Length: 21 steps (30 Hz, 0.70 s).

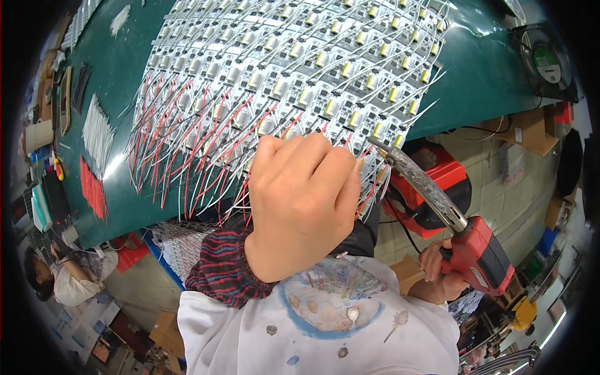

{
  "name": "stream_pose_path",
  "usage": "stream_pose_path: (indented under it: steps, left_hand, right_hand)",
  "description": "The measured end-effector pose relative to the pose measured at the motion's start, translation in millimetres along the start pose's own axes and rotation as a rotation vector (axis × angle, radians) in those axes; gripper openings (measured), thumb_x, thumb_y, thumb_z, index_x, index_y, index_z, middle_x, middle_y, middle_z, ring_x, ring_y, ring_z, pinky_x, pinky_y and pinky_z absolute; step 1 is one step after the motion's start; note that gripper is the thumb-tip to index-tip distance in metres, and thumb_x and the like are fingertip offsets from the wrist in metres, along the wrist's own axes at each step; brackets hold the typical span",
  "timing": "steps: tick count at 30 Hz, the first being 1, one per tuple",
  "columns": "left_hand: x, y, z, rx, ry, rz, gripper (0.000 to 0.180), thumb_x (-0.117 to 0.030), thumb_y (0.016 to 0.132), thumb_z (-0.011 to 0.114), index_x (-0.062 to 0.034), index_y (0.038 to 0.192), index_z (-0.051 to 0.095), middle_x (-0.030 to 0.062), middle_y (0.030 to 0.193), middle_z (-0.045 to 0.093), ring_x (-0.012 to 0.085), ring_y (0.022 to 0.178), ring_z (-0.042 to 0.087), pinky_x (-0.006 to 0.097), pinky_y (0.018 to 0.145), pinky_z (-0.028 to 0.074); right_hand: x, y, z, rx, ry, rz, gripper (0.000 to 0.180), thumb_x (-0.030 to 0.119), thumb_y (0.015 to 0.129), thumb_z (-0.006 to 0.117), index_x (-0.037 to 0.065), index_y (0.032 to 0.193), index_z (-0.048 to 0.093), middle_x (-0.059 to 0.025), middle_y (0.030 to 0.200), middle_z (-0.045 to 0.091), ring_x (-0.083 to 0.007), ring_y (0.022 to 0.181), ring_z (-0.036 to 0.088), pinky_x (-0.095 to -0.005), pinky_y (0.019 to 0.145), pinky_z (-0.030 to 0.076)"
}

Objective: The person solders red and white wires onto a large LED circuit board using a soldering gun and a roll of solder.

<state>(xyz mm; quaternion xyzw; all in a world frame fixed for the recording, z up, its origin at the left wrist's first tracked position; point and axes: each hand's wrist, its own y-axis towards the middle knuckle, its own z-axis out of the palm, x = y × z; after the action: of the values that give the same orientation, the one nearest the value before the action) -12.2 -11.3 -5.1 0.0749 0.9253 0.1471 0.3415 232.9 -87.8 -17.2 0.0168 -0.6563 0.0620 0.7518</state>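
A wide panel of white circuit boards [281, 69] lies on the green table, with rows of silver and yellow-sided cylindrical parts. Red, white and dark wires [181, 156] hang off its near rows. My left hand [303, 194] is over the panel's near edge, its fingers curled closed; the fingertips and whatever they hold are hidden beneath it. In my right hand [440, 272] is a red and black soldering gun [490, 259], gripped by its handle. Its long metal barrel slants up-left, and the tip is by the boards at the near right corner, just right of my left hand.
On the green tabletop [134, 206] at left lie bundles of white wires [98, 134], red wires [94, 187] and dark wires [80, 87]. A solder reel [547, 62] stands at the far right. Below the table edge are a red stool [437, 181] and a cardboard box [531, 131]. Another person [75, 275] sits at lower left.
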Motion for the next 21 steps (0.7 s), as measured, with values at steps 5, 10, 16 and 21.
stream_pose_path:
  steps: [5,10,16,21]
  left_hand:
    - [-1,2,-4,0.003,-0.003,-0.024,0.014,0.0,0.067,0.07,-0.0081,0.066,0.058,-0.0002,0.057,0.048,0.0158,0.049,0.043,0.031,0.055,0.028]
    - [-1,2,-2,0.024,0.004,-0.033,0.015,0.001,0.067,0.07,-0.0083,0.066,0.058,-0.0007,0.057,0.049,0.0149,0.049,0.043,0.03,0.055,0.028]
    - [0,2,-2,0.021,-0.007,-0.04,0.015,0.001,0.068,0.07,-0.0085,0.066,0.057,-0.0012,0.057,0.049,0.0143,0.048,0.043,0.03,0.055,0.028]
    - [-2,2,-4,0.008,-0.011,-0.041,0.016,0.0,0.068,0.07,-0.0086,0.065,0.057,-0.001,0.057,0.049,0.0144,0.048,0.043,0.03,0.055,0.028]
  right_hand:
    - [-26,-13,-58,0.232,0.202,0.033,0.04,0.034,0.078,0.057,0.0,0.097,0.049,-0.0039,0.056,0.05,-0.0143,0.046,0.049,-0.0258,0.045,0.04]
    - [-13,12,-53,0.589,-0.039,0.002,0.019,0.017,0.081,0.056,-0.001,0.077,0.051,-0.0078,0.063,0.053,-0.0174,0.052,0.052,-0.0272,0.048,0.042]
    - [1,-2,-6,0.004,-0.061,-0.016,0.075,0.059,0.081,0.055,-0.002,0.121,0.038,0.003,0.047,0.046,-0.0098,0.039,0.043,-0.0249,0.042,0.037]
    - [-14,-2,-40,0.293,0.107,-0.057,0.076,0.061,0.08,0.054,0.0,0.124,0.038,0.0038,0.047,0.045,-0.0092,0.039,0.043,-0.0246,0.044,0.038]
